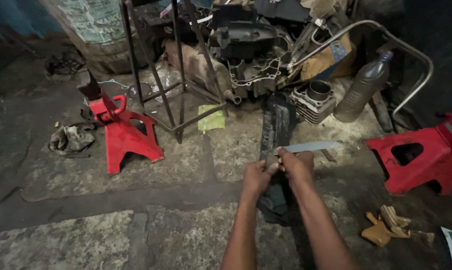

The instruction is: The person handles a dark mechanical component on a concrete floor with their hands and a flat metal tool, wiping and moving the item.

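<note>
Head view shows left hand (256, 177) and right hand (297, 165) both closed around one end of a flat metal strip (311, 147) above a dark rubber strip (276, 125), work seemingly midway.

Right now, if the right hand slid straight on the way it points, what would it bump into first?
The right hand points away along the floor, gripping a flat grey metal blade. Ahead lies the long dark rubber strip, then probably the ribbed grey metal engine cylinder; depth is hard to judge.
</note>
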